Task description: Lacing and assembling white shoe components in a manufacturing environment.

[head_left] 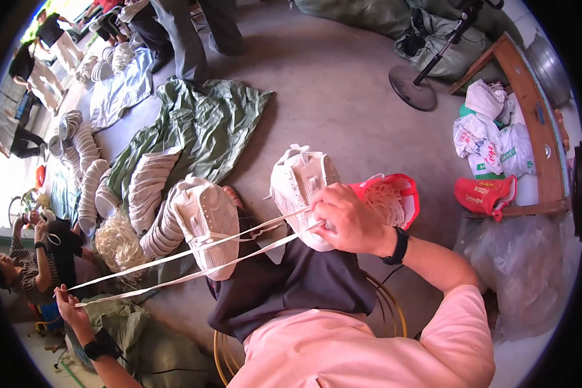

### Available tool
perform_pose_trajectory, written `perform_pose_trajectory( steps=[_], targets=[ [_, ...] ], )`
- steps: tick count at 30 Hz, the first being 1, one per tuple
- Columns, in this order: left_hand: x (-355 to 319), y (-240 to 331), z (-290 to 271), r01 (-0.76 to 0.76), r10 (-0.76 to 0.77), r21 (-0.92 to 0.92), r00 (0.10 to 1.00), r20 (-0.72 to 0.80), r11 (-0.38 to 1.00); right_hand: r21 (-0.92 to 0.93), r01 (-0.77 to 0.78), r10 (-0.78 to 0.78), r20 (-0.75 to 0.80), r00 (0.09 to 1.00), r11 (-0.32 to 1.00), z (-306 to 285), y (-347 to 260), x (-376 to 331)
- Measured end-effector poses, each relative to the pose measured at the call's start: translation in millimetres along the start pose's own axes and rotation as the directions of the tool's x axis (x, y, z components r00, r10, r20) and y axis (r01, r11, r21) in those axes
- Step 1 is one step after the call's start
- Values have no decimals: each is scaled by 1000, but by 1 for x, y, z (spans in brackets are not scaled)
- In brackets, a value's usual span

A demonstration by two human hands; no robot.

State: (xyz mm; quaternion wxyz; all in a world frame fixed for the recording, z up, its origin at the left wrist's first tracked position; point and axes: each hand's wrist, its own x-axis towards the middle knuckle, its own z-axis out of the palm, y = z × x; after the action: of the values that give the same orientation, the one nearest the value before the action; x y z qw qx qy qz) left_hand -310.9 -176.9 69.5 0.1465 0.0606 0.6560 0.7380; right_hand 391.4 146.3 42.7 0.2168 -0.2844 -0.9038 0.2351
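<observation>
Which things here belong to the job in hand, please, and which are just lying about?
Job in hand:
white lace strands between left hand and right hand
pale shoe at right hand
another pale shoe
laces in nearer red bag, probably

Apparently lying about:
green sheet
plastic bags
black stand

Bright daylight from left, glare there burnt to white. Floor (343,84) dimmer, shadows soft. Sheen on green tarp (204,123) and clear plastic (530,278). Shoes (208,216) fairly sharp; far-left detail softer. Wooden frame (542,142) bowed near right rim; corners black.
</observation>
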Motion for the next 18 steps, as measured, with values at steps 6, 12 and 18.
perform_pose_trajectory(
  steps=[6, 12, 18],
  targets=[
    [-12, -18, 10, -15, 26, 110, 995, -101, 994, 478, -272, 408, -206, 889, 835, 10, 23, -50],
    [2, -32, -28, 55, -42, 114, 993, -114, 992, 866, -112, 703, -313, 639, 488, 17, 30, -79],
    [-19, -49, -17, 23, -11, 86, 990, -142, 996, 981, -63, 909, -147, 389, 186, 10, 42, -114]
  ],
)
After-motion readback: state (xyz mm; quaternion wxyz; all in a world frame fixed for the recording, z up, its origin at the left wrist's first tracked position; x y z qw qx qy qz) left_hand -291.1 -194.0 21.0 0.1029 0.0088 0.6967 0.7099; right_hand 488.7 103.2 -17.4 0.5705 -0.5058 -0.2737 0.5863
